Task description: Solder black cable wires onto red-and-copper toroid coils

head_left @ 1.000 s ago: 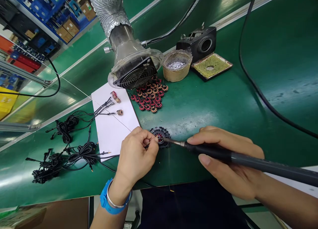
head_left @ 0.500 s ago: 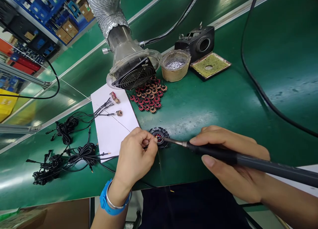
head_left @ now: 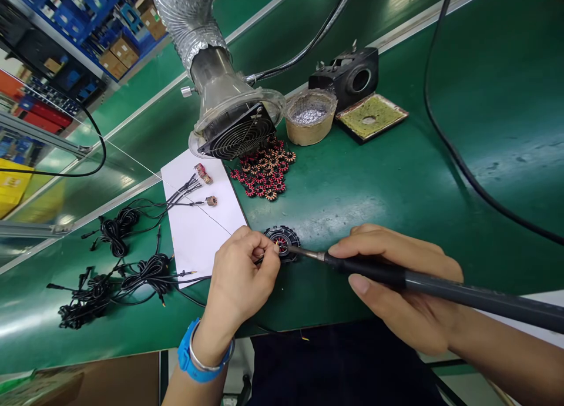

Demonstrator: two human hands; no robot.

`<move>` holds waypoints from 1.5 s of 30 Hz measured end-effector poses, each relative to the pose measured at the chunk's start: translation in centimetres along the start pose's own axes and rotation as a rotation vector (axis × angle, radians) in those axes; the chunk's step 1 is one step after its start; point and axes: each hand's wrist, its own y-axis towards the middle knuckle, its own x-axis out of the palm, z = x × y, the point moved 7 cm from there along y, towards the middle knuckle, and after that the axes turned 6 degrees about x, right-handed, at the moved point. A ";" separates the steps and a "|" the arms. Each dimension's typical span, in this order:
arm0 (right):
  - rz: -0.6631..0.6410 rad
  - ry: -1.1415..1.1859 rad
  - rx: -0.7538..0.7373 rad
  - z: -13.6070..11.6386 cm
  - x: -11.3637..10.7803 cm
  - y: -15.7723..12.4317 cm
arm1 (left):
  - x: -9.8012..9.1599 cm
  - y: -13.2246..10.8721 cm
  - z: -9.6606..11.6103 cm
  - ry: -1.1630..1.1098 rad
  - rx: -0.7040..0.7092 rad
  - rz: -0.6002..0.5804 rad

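Observation:
My right hand (head_left: 400,277) is closed round a soldering iron (head_left: 379,271), whose tip reaches left to a round black fixture (head_left: 292,237) on the bench. A small red-and-black wound coil (head_left: 281,242) sits in the middle of that fixture. At the fixture's left edge my left hand (head_left: 247,265) pinches the end of a black cable (head_left: 194,300) between thumb and forefinger. A thin strand of solder wire (head_left: 211,217) runs from the upper left down to the same hand. My fingers partly hide the cable end and the coil.
A fume extractor (head_left: 238,130) hangs over a pile of wound coils (head_left: 264,171). Behind stand a solder-filled bowl (head_left: 311,124), an iron holder (head_left: 348,71) and a yellow sponge tray (head_left: 372,119). Coiled black cables (head_left: 147,274) lie left, beside white paper (head_left: 189,241).
My right hand has shifted slightly left with the soldering iron, its tip further over the fixture. The left hand has hardly moved.

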 end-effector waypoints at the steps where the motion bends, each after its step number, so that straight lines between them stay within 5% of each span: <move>1: 0.010 0.007 -0.001 0.0 0.0 0.0 | 0.0 0.0 0.0 0.004 -0.001 0.004; 45: 0.072 0.026 -0.010 0.1 -0.7 -0.1 | 0.0 0.1 0.0 0.017 0.015 -0.010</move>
